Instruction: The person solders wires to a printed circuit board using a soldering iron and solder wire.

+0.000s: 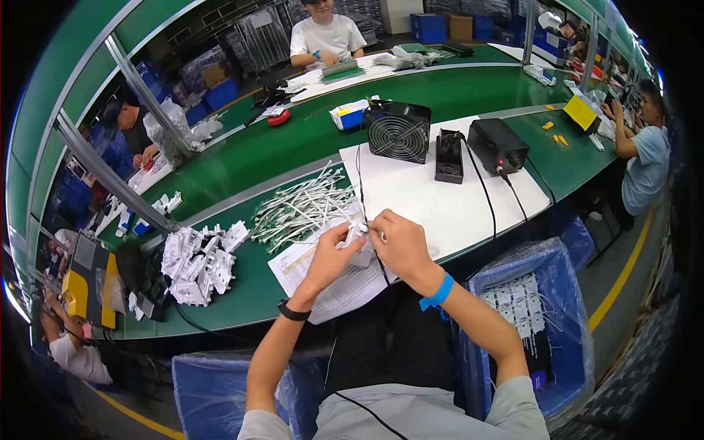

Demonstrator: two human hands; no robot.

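Over the front edge of the bench, my left hand (328,257) pinches a small white plastic part (358,232) between thumb and fingers. My right hand (404,243) is closed, its fingertips meeting the part from the right; what they grip is too small and hidden to tell. A thin dark cord passes by these fingertips. Beneath both hands lies a printed paper sheet (341,297). Just beyond the left hand is a heap of white cables (308,205) with bare-looking ends. A pile of white plastic housings (198,265) sits farther left.
A black fan (398,137), a black stand (449,163) and a black powered box (499,147) stand on white board (455,216). Lined blue bins flank my legs; the right bin (583,352) holds white assemblies. Metal posts rise at left. Co-workers sit around the green benches.
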